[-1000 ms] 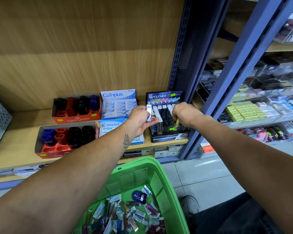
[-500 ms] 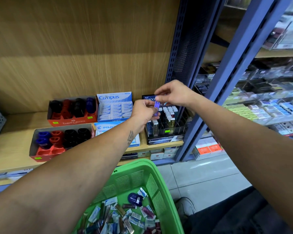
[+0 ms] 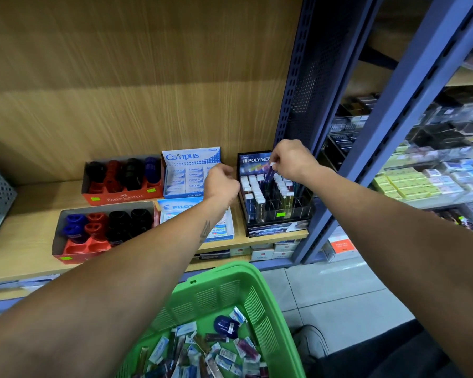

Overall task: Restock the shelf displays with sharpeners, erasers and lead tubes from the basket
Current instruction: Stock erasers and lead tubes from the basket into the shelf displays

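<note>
Pinching slim purple lead tube (image 3: 269,172)

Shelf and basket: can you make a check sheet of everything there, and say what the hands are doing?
Surface: wooden shelf with a blue metal upright beside it.
Job's things: black Hi-Polymer lead display, partly filled; two red Faber-Castell sharpener boxes; Campus eraser box; Pilot eraser box.
Clutter: green basket holds mixed small packs and a blue sharpener.
Hands: right hand pinches a purple lead tube over the display; left hand is loosely curled beside it, and anything inside it is hidden.
Cables: nothing seen.
Surroundings: neighbouring shelves of stationery, tiled floor, a shoe.
</note>
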The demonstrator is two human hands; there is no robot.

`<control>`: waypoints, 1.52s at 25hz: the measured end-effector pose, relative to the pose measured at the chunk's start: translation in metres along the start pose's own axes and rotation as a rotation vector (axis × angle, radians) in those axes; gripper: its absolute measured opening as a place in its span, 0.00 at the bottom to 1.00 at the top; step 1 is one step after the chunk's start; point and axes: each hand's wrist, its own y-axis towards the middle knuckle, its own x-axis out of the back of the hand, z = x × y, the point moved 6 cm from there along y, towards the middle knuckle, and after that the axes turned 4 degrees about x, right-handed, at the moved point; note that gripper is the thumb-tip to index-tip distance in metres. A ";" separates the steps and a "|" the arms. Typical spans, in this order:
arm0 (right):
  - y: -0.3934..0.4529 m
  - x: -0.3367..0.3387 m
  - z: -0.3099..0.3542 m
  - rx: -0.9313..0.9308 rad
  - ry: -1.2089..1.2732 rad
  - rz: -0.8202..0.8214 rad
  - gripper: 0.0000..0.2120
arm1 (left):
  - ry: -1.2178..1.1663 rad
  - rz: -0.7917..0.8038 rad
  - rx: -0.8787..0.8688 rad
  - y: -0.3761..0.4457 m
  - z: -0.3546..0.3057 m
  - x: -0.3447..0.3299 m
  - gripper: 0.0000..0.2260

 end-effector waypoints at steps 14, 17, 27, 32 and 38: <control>0.019 -0.066 0.004 0.073 -0.321 0.052 0.08 | 0.323 0.195 -0.155 0.009 0.031 -0.025 0.13; 0.013 -0.055 0.007 0.092 -0.294 -0.045 0.10 | 0.319 0.153 -0.189 0.002 0.026 -0.013 0.11; -0.136 -0.123 0.132 0.255 0.415 0.573 0.07 | 0.251 0.762 0.224 -0.129 0.131 0.045 0.09; -0.204 -0.222 0.126 0.339 -0.048 0.892 0.10 | 0.680 0.820 0.294 -0.161 0.221 0.059 0.15; -0.237 -0.295 0.079 0.134 -0.240 0.883 0.18 | 0.909 0.664 0.178 -0.145 0.276 0.038 0.22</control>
